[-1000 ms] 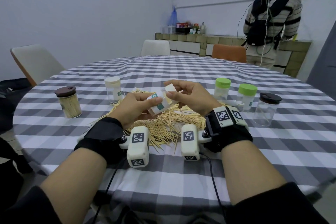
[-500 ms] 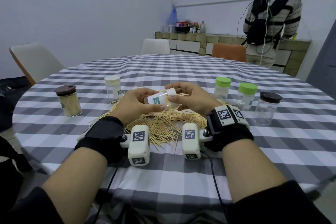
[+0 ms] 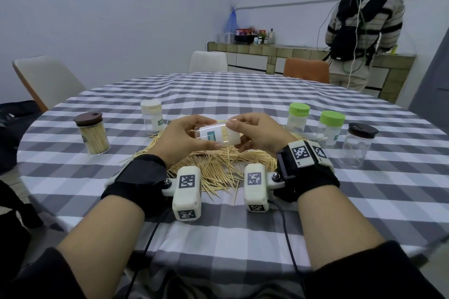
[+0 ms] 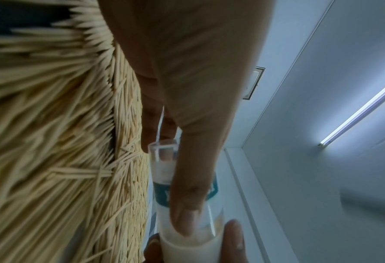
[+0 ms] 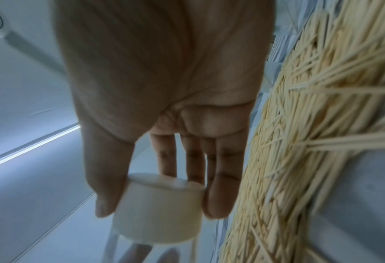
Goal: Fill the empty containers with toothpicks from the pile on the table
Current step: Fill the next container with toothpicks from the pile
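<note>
Gripping hands (image 3: pixel 218 136); ceiling lamp (image 4: pixel 362 110) wrist-only.

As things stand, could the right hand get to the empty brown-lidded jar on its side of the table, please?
Probably yes, once freed: the right hand now grips the cream cap of the held container. The brown-lidded jar stands nearby to its right, nothing between.

A grey-and-white checked cloth (image 3: pixel 243 94) covers the round table. Beyond it stand a white chair (image 3: pixel 207 62), an orange chair (image 3: pixel 306 70) and another white chair (image 3: pixel 48 80) at left. A person (image 3: pixel 359 31) in a striped top stands at a tiled counter (image 3: pixel 267 52) bearing bottles.
</note>
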